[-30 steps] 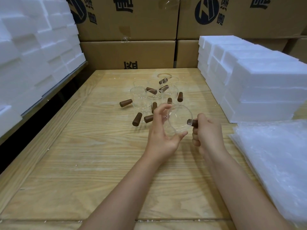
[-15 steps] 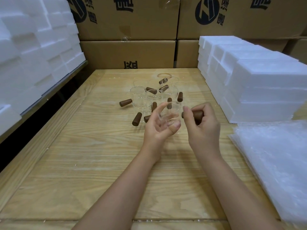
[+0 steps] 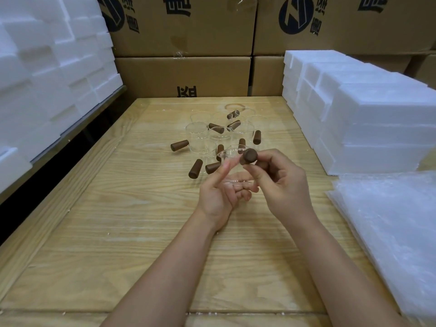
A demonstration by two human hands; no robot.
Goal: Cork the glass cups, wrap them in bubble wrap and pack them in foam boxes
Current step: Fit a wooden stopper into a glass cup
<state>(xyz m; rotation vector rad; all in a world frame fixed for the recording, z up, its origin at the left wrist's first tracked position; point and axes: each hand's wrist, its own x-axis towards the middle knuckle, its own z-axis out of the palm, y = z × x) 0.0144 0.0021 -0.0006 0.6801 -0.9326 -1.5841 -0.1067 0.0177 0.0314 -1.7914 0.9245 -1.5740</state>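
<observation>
My left hand (image 3: 218,197) holds a clear glass cup (image 3: 232,166) upright above the wooden table (image 3: 118,220), fingers curled round its base and side. My right hand (image 3: 280,182) pinches a brown cork (image 3: 248,156) at the cup's rim. Behind them stand several more glass cups (image 3: 207,135) with loose brown corks (image 3: 195,168) scattered among and before them.
White foam boxes (image 3: 368,123) are stacked at the right, more foam (image 3: 47,74) at the left beyond the table's edge. Sheets of bubble wrap (image 3: 396,223) lie at the near right. Cardboard boxes (image 3: 184,74) wall off the back.
The cup has been turned from lying sideways to upright in my left hand. My right hand has brought the cork over to the cup's rim.
</observation>
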